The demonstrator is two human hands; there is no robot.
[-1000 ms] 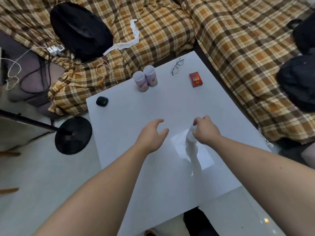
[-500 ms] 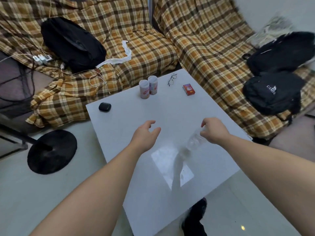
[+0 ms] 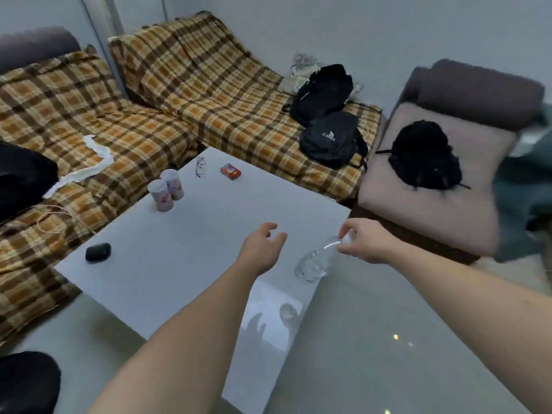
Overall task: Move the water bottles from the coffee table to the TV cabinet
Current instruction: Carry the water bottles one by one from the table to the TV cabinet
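Note:
My right hand (image 3: 363, 242) grips a clear plastic water bottle (image 3: 315, 262) by its white cap, and the bottle hangs tilted above the near right corner of the white coffee table (image 3: 185, 258). My left hand (image 3: 263, 249) hovers over the table just left of the bottle, fingers relaxed and holding nothing. The TV cabinet is out of view.
Two white cans (image 3: 167, 189), glasses (image 3: 200, 166), a red card box (image 3: 230, 171) and a small black case (image 3: 98, 251) lie on the table. A plaid-covered sofa (image 3: 209, 94) with black bags (image 3: 328, 135) wraps behind it. A beige seat (image 3: 424, 204) stands at right, bare floor in front.
The bottle has been lifted off the table and carried right, now tilted. My view has swung up and to the right, and my left hand stayed open.

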